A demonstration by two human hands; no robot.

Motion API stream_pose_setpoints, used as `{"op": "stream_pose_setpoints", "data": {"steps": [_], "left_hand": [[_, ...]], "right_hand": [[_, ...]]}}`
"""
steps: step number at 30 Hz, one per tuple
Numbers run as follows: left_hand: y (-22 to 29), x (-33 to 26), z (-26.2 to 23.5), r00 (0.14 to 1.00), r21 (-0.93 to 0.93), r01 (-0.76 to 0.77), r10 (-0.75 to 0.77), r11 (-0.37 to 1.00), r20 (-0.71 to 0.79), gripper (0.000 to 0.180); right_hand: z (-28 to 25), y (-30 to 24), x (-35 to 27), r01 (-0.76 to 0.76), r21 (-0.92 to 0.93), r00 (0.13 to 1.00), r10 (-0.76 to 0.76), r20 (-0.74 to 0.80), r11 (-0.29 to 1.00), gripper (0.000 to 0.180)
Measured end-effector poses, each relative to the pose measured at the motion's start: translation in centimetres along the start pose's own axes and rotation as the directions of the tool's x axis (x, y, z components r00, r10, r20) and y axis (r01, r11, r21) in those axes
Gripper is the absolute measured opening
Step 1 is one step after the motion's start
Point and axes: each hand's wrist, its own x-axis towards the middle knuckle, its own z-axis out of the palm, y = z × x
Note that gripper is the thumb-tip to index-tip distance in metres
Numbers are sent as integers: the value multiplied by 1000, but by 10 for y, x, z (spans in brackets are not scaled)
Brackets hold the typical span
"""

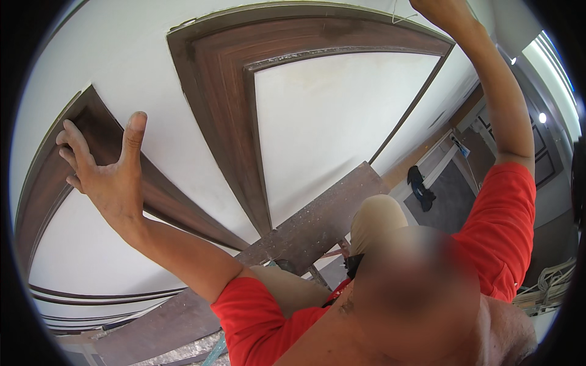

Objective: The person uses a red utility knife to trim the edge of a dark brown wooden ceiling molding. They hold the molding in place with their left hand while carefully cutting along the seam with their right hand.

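Note:
My left hand point(107, 177) is raised at the left, its thumb and fingers spread and holding nothing. Its fingertips overlap the dark brown moulded frame point(44, 165) on the wall, and I cannot tell whether they touch it. My right hand point(441, 9) reaches to the top edge of the view, above the corner of a larger brown frame point(213, 67) around a white panel point(342, 116). The right fingers are cut off by the picture's edge. A thin pale string or wire point(403, 16) shows beside that hand.
Below me a brown plank point(305, 235) with pale specks runs along the wall. A dark cloth-like item point(421, 189) lies at the lower level to the right. Coiled cables point(552, 283) sit at the far right. A white wall point(140, 55) surrounds the frames.

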Motion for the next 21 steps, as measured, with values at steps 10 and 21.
{"op": "stream_pose_setpoints", "data": {"steps": [10,21], "left_hand": [[-3,1,6,998,46,-41,44,998,-46,131],[-12,2,4,997,56,-74,76,996,-34,127]], "right_hand": [[2,18,-6,-74,-51,991,79,109,996,26],[-1,14,-1,-128,-80,973,140,184,989,31]]}}
